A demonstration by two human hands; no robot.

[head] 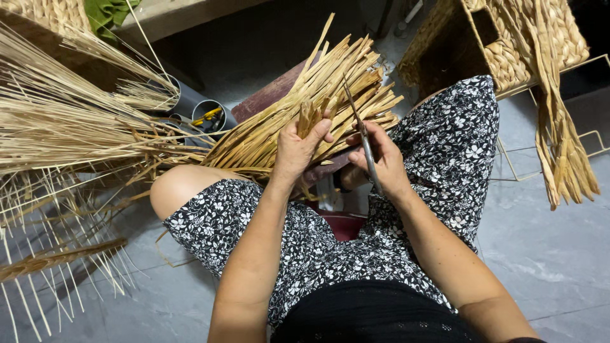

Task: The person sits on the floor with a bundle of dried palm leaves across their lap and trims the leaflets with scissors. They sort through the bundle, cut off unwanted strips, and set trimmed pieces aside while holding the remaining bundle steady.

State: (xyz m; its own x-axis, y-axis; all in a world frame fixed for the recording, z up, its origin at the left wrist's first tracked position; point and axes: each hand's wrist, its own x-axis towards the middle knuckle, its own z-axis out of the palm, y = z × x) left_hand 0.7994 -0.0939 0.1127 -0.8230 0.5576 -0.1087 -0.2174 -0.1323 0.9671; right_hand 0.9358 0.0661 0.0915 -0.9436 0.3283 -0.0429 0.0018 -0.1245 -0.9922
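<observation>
1. Trimming dried reed strips is the work seen from the head view: a seated person in a black-and-white floral dress holds a fanned bundle of flat straw strips across the lap, tips pointing up and away.

2. Left hand: closed around the near ends of several strips, thumb pressed over them, pinching them into a tight sheaf. Right hand: closed on the handles of a pair of slim metal scissors, blades pointing up along the bundle. Whether the blades are parted or closed cannot be told with certainty; they appear nearly closed.

3. Judgement on technique: the pinch should sit close to the cut line so the strips do not splay, the blades square across the fibres, and the left thumb kept clear of the blade path, since it lies just beside it.

4. Surroundings: loose thin reed stalks heaped at left; two grey tubes holding yellow-handled tools beside them; a woven basket on a wire frame at upper right, strips trailing from it; grey floor.

5. Packages, labels, signs: none visible. A green cloth lies at the top left edge.
</observation>
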